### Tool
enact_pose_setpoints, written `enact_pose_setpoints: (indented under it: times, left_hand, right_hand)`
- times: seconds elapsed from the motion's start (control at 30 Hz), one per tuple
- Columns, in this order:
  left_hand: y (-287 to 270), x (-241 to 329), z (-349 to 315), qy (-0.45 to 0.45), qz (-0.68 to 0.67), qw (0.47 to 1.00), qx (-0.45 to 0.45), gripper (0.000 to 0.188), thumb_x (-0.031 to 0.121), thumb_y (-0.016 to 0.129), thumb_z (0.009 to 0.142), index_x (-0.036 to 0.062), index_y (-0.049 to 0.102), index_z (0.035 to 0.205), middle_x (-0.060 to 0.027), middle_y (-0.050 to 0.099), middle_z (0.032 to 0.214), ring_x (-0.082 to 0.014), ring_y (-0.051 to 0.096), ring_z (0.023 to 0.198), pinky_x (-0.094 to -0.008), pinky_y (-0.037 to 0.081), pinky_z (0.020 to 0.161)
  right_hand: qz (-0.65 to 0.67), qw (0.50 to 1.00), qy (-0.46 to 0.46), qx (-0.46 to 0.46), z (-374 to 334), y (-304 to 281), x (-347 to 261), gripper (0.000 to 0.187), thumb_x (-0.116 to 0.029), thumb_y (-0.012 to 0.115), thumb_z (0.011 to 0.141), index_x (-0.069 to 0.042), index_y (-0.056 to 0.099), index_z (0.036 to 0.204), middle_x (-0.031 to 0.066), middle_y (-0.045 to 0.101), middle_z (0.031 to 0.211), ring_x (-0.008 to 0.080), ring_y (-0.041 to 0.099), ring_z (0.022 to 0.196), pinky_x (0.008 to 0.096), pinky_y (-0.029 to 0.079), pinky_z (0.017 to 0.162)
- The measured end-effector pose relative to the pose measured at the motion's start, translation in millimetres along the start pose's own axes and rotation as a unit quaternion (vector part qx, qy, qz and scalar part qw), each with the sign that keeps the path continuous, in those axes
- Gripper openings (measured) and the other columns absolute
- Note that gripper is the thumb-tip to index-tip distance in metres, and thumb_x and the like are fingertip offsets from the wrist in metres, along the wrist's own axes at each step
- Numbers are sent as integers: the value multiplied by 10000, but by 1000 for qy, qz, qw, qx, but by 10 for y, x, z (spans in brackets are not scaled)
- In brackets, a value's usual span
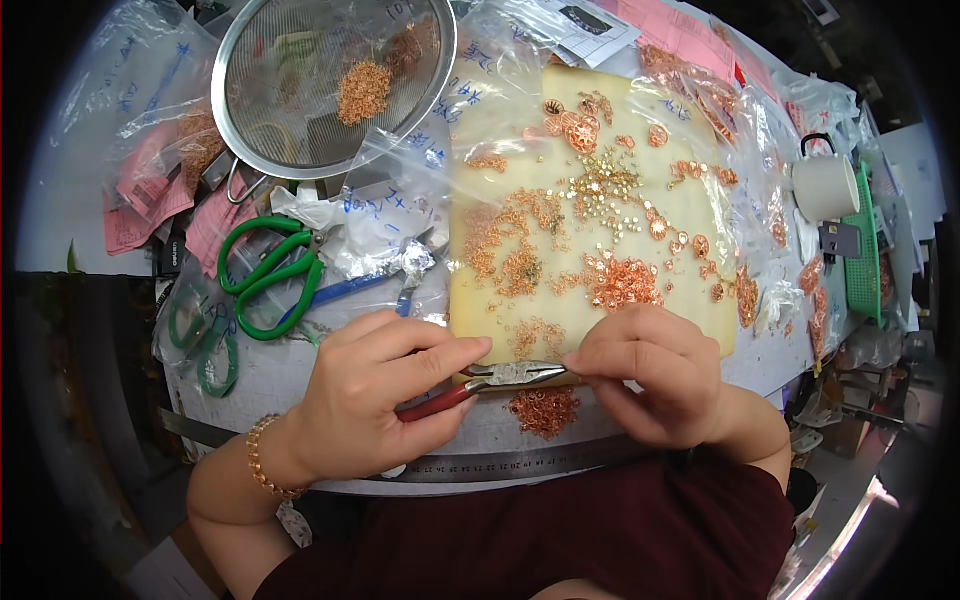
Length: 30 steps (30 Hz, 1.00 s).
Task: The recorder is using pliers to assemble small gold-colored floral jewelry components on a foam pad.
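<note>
Pliers (pixel 508 375) cross the pale mat's (pixel 480 325) near edge, clasped in your left hand (pixel 370 390), seemingly to bring their tips beside your pinched right hand (pixel 655 375), whose contents I cannot tell; coppery bits (pixel 543 412) lie within easy reach.

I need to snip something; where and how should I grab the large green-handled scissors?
Probably by the green loops, coming from the near left: they splay open toward that side, while the metal pivot lies at the right, by crumpled plastic.
</note>
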State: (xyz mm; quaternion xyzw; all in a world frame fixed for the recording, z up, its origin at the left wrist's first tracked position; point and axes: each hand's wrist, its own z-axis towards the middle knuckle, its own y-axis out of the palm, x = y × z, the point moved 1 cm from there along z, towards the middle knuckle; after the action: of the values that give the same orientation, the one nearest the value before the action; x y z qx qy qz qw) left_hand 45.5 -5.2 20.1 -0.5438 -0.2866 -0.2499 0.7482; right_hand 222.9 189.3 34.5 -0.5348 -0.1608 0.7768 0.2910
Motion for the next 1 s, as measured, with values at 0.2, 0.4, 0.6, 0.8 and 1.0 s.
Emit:
enact_pose_setpoints:
  times: [0.2,0.4,0.6,0.8,1.0]
  left_hand:
    - [-5,1,3,12,63,997,37,456,88,789,669,86,727,1120,-50,681,965,-237,602,776,-357,470,713]
    - [-11,-46,5,14,96,994,58,479,78,795,648,100,723,1121,-30,664,964,-228,585,804,-354,424,730]
    - [-22,-74,16,15,90,994,64,478,76,794,650,108,722,1121,-25,660,970,-227,585,807,-353,419,723]
    - [-38,-80,19,14,86,994,58,481,72,791,651,107,719,1125,-22,659,974,-225,587,808,-352,418,721]
    - [-13,-93,10,29,74,995,55,497,69,783,637,100,723,1129,-24,662,975,-225,588,797,-350,425,722]
  right_hand:
    - [-15,990,136,-41,-3,-96,-67,223,85,710,778,-10,663,975,113,656,838,249,659,714,314,526,625]
    - [-106,971,160,-145,-12,-48,-81,190,62,666,785,-31,552,906,127,581,784,329,621,699,399,508,609]
    - [-146,965,157,-151,80,28,-122,198,59,657,787,-38,548,920,135,560,800,353,610,709,427,502,615]
    - [-117,971,163,-134,60,20,-83,205,85,666,783,-37,563,912,127,570,791,325,614,691,386,502,610]
    - [35,984,162,-68,34,-82,9,154,84,671,849,1,661,978,101,644,858,202,663,742,302,509,640]
